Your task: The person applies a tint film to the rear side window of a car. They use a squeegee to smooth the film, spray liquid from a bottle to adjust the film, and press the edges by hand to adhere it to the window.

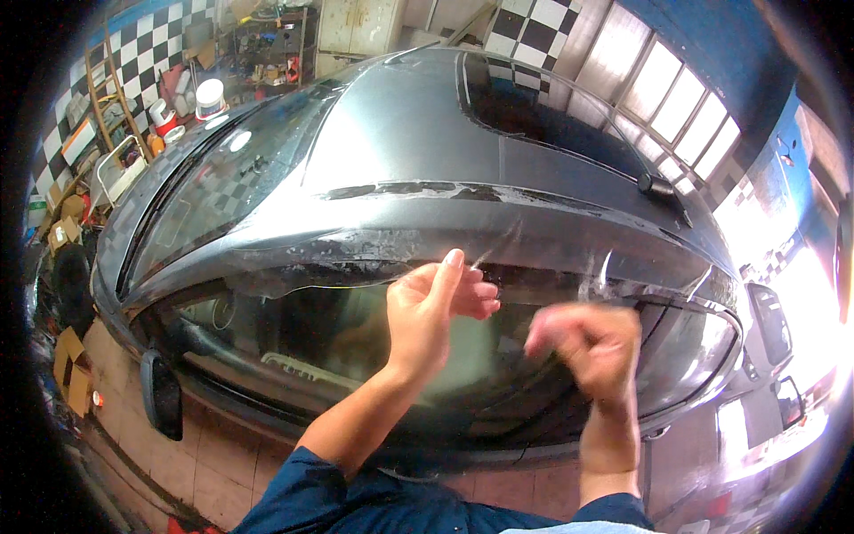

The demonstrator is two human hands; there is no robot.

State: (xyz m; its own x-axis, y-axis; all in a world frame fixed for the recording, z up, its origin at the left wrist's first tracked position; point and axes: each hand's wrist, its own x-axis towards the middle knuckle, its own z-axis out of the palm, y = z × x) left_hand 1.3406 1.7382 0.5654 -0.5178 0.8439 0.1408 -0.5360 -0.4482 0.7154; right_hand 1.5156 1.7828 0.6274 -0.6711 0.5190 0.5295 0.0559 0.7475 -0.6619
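Observation:
A grey car [543, 218] stands in front of me, its side windows and roof edge nearest. My left hand [425, 307] is over the top edge of the side window [356, 325], thumb raised and fingers curled. It pinches what looks like thin clear film [334, 286], whose fine edge runs leftward along the window top. My right hand [592, 347] hovers over the glass further right, fingers bent and smeared by motion; what it holds, if anything, I cannot make out. Clear, shiny streaks show above both hands. Whitish smears mark the roof edge.
A black side mirror [162, 394] juts out at the lower left. Along the left wall are cardboard boxes [71, 369], a white bucket [210, 96], a ladder [107, 89] and loaded shelves [271, 49]. Another vehicle's mirror [769, 322] shows at the right. The floor [218, 463] is tiled.

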